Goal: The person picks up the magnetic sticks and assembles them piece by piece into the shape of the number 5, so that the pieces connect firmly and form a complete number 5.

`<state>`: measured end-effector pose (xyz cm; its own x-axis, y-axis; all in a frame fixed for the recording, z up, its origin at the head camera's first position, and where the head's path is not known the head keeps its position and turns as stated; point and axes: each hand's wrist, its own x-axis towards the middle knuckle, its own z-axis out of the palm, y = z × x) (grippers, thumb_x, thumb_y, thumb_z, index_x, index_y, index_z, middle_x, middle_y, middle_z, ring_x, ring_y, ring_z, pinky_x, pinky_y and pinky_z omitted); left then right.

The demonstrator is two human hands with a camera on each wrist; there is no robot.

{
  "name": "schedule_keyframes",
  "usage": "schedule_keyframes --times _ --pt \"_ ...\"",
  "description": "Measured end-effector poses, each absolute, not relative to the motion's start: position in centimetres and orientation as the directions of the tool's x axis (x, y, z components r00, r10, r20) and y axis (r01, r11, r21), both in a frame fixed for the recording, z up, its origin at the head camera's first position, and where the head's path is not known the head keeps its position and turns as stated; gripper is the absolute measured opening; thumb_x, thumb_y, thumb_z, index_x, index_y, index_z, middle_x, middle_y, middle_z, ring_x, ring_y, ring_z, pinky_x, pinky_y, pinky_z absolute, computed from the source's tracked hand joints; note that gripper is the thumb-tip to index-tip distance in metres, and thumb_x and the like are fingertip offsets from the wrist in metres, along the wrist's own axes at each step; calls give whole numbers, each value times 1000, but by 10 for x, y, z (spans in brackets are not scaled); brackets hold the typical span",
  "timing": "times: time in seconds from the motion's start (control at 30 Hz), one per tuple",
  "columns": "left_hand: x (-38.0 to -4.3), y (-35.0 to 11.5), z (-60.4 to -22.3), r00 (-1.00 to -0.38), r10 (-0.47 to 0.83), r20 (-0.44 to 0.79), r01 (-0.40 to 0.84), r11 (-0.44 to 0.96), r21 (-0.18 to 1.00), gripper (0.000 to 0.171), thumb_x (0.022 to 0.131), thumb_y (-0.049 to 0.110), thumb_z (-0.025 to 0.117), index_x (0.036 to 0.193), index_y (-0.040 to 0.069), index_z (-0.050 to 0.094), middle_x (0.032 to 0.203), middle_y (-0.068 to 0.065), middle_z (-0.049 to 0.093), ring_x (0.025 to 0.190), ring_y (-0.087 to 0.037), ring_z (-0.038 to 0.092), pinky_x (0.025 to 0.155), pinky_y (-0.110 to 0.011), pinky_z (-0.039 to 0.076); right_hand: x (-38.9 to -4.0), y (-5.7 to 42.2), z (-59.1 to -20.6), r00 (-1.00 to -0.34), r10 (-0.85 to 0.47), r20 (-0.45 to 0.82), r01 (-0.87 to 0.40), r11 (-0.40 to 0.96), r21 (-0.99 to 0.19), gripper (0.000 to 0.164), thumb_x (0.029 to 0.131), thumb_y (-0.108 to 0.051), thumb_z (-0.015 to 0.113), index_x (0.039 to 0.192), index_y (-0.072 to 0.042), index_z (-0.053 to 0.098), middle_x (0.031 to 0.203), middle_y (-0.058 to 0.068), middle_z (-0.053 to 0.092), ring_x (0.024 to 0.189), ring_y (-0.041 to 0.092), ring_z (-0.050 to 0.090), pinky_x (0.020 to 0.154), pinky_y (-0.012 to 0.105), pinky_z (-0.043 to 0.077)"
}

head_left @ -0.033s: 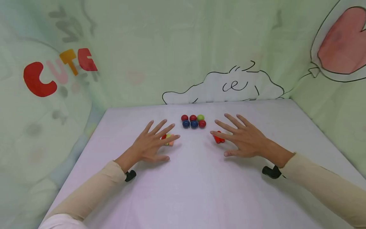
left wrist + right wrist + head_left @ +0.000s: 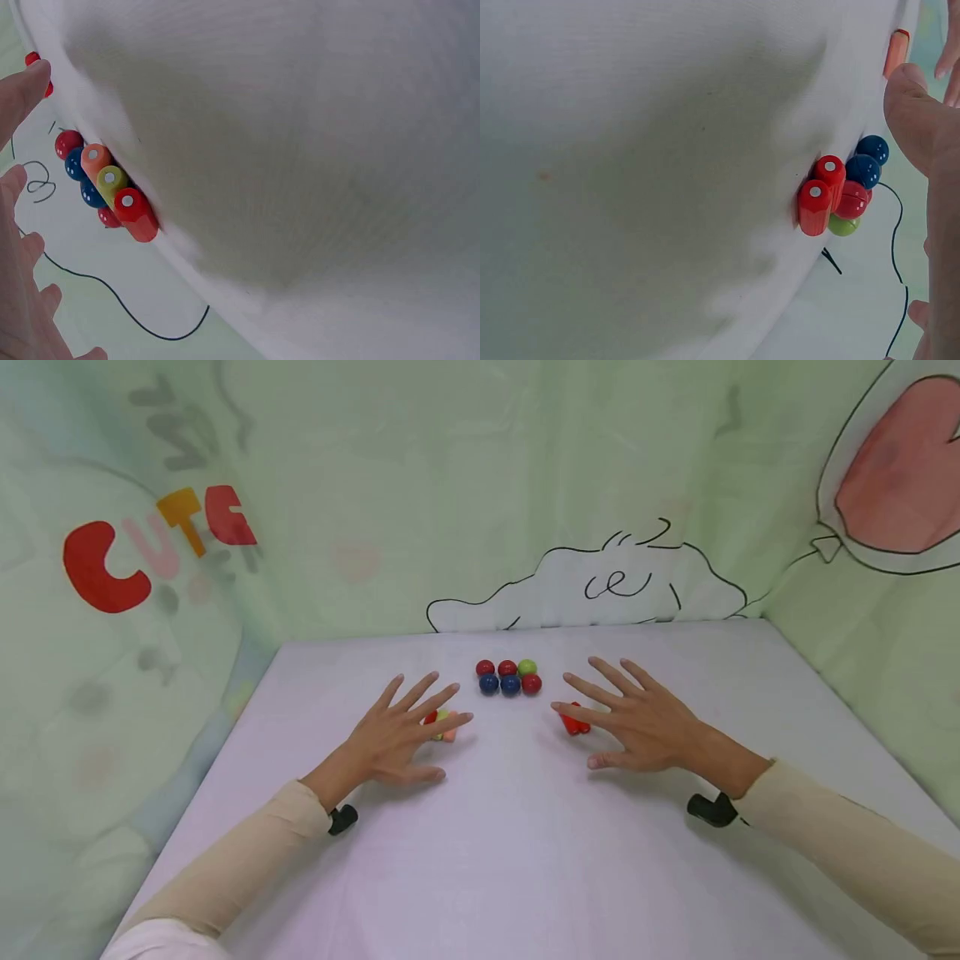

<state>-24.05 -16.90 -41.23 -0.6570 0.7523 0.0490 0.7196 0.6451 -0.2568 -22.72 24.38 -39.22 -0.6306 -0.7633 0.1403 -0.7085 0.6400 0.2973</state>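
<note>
My left hand (image 2: pixel 401 735) is held over the table with fingers spread, holding nothing. Partly hidden beneath its fingers lie three short pegs side by side: a red one (image 2: pixel 136 217), a yellow-green one (image 2: pixel 112 182) and an orange one (image 2: pixel 95 157). On the other side my right hand (image 2: pixel 641 718) is spread the same way, likewise without anything in it. Two red pegs (image 2: pixel 814 208) lie next to each other below its fingers. Between and beyond both hands sit glossy balls in two rows: two red and a green ball (image 2: pixel 527 667) behind, two blue and a red ball (image 2: pixel 531 684) in front.
A pale cloth covers the table (image 2: pixel 480 860). Printed fabric walls (image 2: pixel 390 510) rise at its back and both sides. Each wrist carries a black camera mount (image 2: pixel 712 811) that hangs toward the table. Shadows of both hands fall on the cloth.
</note>
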Motion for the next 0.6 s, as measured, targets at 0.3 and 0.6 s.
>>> schedule_keyframes --times 0.3,0.6 --pt "-243 -169 -413 -679 732 60 710 675 -203 87 88 75 51 161 44 15 172 3 -2 157 -28 -7 121 -62 7 -231 236 -391 -623 -764 170 -713 643 278 89 85 -74 59 159 -35 31 168 8 23 152 43 15 117 65 20" --pt "-252 -163 -410 -688 716 121 710 698 -92 91 87 70 60 162 38 20 171 0 12 157 -30 7 120 -63 17 -237 216 -385 -678 -696 237 -697 711 92 83 89 -62 64 157 -22 37 165 11 30 150 40 25 114 63 30"
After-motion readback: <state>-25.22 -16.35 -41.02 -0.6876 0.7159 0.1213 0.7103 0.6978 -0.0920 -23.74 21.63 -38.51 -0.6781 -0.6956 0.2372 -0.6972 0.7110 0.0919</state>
